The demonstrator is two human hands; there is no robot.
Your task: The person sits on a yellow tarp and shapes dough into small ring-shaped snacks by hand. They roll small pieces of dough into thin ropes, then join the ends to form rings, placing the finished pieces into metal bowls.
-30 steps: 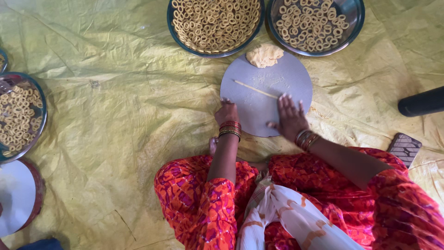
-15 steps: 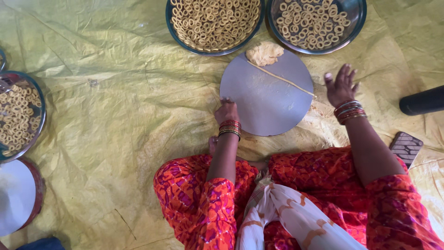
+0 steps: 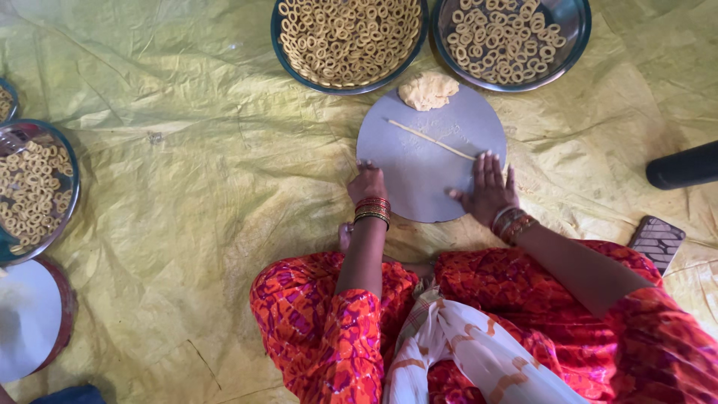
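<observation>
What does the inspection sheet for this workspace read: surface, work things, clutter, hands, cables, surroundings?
Surface: crinkled yellow sheet on the floor.
Work things: round grey board with a thin dough strand and a dough lump.
Clutter: phone, dark cylinder.
Hands: left hand on the board's edge; right hand flat on the board.
Cables: nothing seen.
Surroundings: trays of dough rings.

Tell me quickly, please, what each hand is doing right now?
Left hand: fingers curled, resting on the near-left edge of the round board; holds nothing visible.
Right hand: open, flat on the board, fingertips at the end of the thin dough strand.
</observation>
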